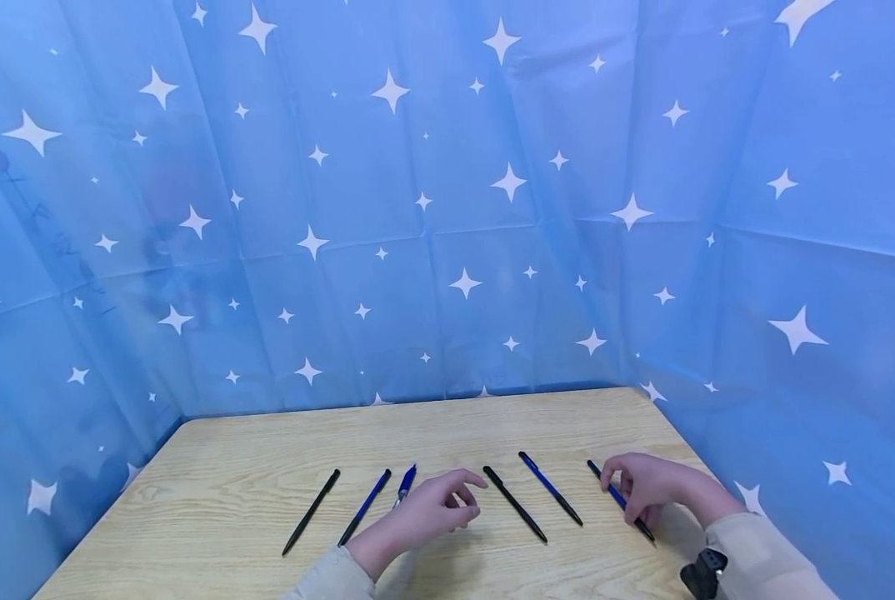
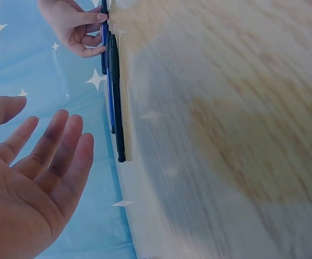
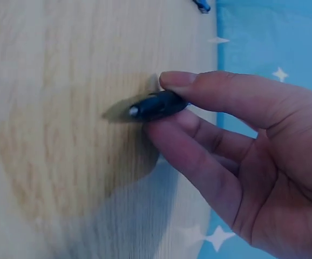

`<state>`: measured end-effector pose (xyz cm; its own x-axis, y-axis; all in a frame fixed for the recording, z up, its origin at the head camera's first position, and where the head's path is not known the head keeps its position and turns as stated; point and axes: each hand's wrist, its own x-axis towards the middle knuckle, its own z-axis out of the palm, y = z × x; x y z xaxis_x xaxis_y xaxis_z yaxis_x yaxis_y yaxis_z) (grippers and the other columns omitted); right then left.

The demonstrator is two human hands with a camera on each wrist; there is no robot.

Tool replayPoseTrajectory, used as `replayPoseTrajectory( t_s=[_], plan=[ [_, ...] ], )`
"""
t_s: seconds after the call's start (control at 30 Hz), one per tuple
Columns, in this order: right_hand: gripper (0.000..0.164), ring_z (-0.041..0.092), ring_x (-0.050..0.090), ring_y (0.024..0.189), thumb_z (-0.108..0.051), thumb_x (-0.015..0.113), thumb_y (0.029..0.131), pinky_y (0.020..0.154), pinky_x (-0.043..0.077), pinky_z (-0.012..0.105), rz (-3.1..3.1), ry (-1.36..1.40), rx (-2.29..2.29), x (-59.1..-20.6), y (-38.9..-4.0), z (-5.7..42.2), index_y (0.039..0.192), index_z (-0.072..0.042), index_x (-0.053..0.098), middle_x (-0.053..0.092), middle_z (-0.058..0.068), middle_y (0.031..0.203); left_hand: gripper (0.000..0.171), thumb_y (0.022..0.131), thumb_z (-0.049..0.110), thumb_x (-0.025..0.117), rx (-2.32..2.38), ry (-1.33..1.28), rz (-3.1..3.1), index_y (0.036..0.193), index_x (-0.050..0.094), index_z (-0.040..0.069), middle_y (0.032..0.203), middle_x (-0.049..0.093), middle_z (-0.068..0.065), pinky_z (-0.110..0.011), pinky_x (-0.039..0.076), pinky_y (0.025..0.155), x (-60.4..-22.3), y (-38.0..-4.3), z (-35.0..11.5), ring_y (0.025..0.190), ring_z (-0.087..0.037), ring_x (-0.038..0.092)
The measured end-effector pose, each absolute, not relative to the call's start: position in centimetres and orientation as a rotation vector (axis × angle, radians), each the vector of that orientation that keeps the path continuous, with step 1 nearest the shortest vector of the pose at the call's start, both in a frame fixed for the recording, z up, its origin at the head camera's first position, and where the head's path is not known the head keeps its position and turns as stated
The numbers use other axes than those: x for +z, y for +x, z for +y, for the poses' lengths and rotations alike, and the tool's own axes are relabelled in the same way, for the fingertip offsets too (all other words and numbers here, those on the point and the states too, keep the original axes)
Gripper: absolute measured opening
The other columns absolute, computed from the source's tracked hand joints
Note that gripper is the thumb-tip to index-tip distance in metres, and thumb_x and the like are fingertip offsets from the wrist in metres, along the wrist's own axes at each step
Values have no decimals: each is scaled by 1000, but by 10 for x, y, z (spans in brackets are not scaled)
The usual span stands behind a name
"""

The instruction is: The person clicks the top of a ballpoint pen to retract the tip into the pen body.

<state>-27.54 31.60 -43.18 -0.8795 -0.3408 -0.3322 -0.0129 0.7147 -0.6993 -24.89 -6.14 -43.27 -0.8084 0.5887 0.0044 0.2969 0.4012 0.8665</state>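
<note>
At the right of the table, my right hand [image 1: 653, 485] pinches a blue and black pen [image 1: 614, 493] between thumb and fingers. In the right wrist view the dark end of this pen [image 3: 158, 105] points out from between the fingertips. My left hand [image 1: 431, 505] hovers over the middle of the table, holding nothing, its fingers relaxed and slightly bent. Just right of it lies a black pen [image 1: 517, 505], then a blue pen with black ends [image 1: 551, 489]. Left of it are a blue pen [image 1: 407, 481], partly hidden by the hand, a blue and black pen [image 1: 365, 507] and a black pen [image 1: 311, 512].
The pens lie in a row, slanted, on a light wood table [image 1: 215, 475]. A blue curtain with white stars [image 1: 432, 208] hangs behind the table and along both sides. A black device [image 1: 704, 573] is strapped at the right wrist, by the sleeve.
</note>
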Motion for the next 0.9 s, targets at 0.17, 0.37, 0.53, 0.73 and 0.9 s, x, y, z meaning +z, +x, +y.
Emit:
replayPoseTrajectory(
  t_s=[0.17,0.37,0.53,0.73,0.9],
  plan=[
    [47,17,52,53,15,76,70,53,56,37,2421,-192,-1045,-430,-277,318,108,-8,60,55,14,80,30,96,20,63,1360,756,2375,126,61,21,93,63,5,-30,52,60,-430,-248,-59,77,-24,64],
    [49,16,48,51,15,71,73,49,52,34,2372,-299,-1112,-423,-274,313,115,-6,58,55,14,81,31,96,21,63,1355,757,2386,127,60,22,94,63,6,-32,53,61,-425,-249,-58,79,-25,65],
    [48,21,53,59,12,70,76,53,54,41,2382,-474,-1133,-409,-270,297,118,-8,56,55,16,86,31,97,23,62,1390,769,2377,128,59,22,95,63,5,-40,55,66,-423,-253,-57,81,-26,65],
    [48,27,62,66,11,70,78,57,56,46,2371,-617,-1159,-397,-265,273,117,-14,56,55,14,90,31,97,25,62,1462,777,2363,127,59,23,98,64,1,-45,56,70,-418,-257,-55,82,-27,65],
    [48,28,64,68,13,67,78,57,55,44,2373,-728,-1179,-390,-257,252,117,-14,56,56,14,92,32,97,25,62,1485,758,2405,129,58,24,100,63,3,-45,56,72,-415,-259,-54,84,-27,66]
  ],
)
